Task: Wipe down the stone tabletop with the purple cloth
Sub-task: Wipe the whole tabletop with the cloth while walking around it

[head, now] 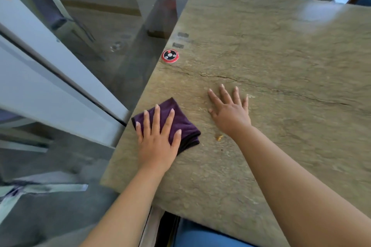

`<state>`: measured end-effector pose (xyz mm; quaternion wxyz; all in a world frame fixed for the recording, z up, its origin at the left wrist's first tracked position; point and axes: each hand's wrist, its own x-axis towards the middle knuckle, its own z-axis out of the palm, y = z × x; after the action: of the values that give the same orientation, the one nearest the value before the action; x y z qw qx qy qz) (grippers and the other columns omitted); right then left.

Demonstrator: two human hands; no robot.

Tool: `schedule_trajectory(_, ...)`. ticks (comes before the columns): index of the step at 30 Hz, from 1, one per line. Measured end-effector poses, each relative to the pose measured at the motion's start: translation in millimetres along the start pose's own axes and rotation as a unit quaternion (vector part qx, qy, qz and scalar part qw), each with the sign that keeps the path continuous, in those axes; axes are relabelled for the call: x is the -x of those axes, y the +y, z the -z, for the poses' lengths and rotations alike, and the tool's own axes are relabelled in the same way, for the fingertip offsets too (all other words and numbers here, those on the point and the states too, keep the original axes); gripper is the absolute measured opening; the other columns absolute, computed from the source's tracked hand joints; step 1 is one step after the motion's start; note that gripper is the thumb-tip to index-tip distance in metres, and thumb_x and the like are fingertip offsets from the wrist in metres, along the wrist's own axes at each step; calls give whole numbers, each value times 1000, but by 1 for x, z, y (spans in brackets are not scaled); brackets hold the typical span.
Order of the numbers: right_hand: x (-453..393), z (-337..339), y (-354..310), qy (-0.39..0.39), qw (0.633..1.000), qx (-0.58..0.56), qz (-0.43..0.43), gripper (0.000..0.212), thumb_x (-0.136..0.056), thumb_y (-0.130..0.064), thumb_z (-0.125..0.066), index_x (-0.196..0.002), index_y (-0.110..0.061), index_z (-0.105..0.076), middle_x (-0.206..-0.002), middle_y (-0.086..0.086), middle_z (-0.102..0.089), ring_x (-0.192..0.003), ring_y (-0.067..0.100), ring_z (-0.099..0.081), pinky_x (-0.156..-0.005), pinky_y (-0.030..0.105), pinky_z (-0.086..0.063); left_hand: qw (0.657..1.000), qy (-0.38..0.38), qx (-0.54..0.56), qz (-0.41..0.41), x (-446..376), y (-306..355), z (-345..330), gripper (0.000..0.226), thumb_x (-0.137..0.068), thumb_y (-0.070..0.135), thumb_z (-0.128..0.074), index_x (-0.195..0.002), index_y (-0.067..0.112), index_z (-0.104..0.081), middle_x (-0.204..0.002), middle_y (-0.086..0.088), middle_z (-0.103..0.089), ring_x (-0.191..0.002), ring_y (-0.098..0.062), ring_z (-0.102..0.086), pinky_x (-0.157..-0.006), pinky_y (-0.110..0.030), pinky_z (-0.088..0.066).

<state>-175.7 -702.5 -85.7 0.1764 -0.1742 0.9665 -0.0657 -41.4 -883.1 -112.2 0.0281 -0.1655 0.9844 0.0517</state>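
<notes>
We press our left hand (158,142), fingers spread flat, on the folded cloth (176,124) near the table's (281,50) left edge. Our right hand (230,110) lies spread on bare stone just beside it.

Two bare arms come into the picture from the bottom, and no sleeves show on them at all, from the wrists all the way back to where the picture ends. The left hand (158,142) has no ring, no watch and no band on it, and its nails are short, plain and a little shiny. The right hand (230,110) is bare too, with the same short plain nails, and nothing is worn on that wrist either
</notes>
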Motion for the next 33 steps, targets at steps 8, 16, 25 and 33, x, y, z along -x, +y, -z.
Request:
schedule_trajectory(8, 6, 8, 21, 32, 991, -128, 20, 61, -94, -6, -37, -146, -36, -33, -158, -10, -20, -148, 16, -6, -120, 36, -6, 998, -52, -22, 3, -112, 69, 7, 61, -95, 62, -10, -150, 42, 9, -161, -3, 18, -145, -38, 18, -116, -57, 11)
schedule_trajectory(16, 36, 13, -46, 121, 967, -226, -10, 55, -88, -2, -39, -142, -15, -44, -150, 6, -38, -142, 21, -25, -117, 32, -18, 972, -65, 166, -155, -14, 22, 7, 56, -99, 50, -30, -152, 40, -12, -162, 9, 9, -148, -16, 15, -120, -40, 8)
schedule_trajectory(25, 3, -39, -109, 44, 999, 5, 13, 68, -97, -55, -16, -152, -25, 8, -160, 3, 18, -144, 28, 22, -112, 59, 16, 983, 43, 173, 42, 81, -81, -1, 85, -89, 69, -11, -152, 13, -23, -161, -1, -11, -149, -17, -6, -120, -29, 3)
schedule_trajectory(33, 70, -64, -124, 22, 935, 115, 334, 67, -91, -67, -13, -150, -41, 3, -161, -9, 9, -146, 19, 17, -111, 63, 11, 894, 32, 432, 115, 77, -86, 14, 81, -85, 66, -16, -154, 23, -13, -161, 9, -14, -147, -3, -11, -122, -33, -11)
